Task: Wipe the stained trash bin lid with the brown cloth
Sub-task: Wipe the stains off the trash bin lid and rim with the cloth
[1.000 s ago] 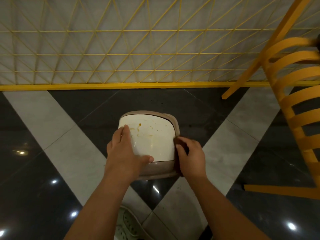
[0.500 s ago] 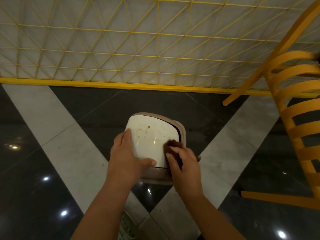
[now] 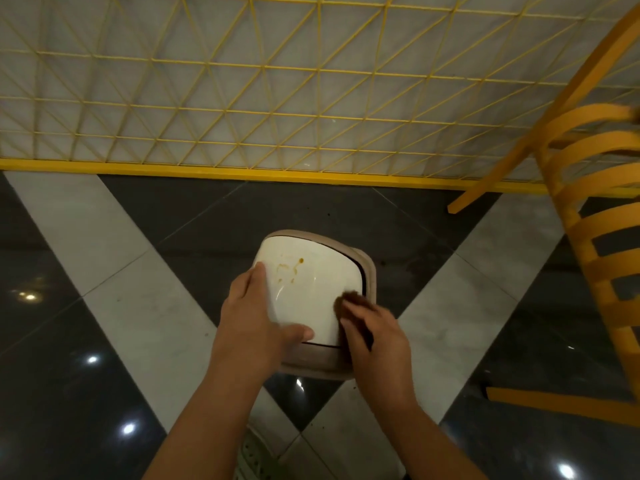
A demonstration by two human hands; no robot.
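Note:
A small beige trash bin (image 3: 370, 271) stands on the floor below me. Its white lid (image 3: 320, 282) carries brown-orange stains (image 3: 289, 268) near the far left part. My left hand (image 3: 254, 320) grips the lid's left edge, fingers along the side and thumb on the near rim. My right hand (image 3: 375, 336) presses the brown cloth (image 3: 353, 301) onto the lid's near right corner; most of the cloth is hidden under the fingers.
A yellow wire-grid fence (image 3: 277, 109) with a yellow base bar runs across the far side. A yellow slatted chair (image 3: 599, 216) stands at the right. The floor is glossy dark and light tile. A pale shoe (image 3: 254, 455) shows at the bottom.
My right hand has brought the cloth from the bin's right side onto the lid's near right corner. My left hand keeps its hold on the lid's left edge.

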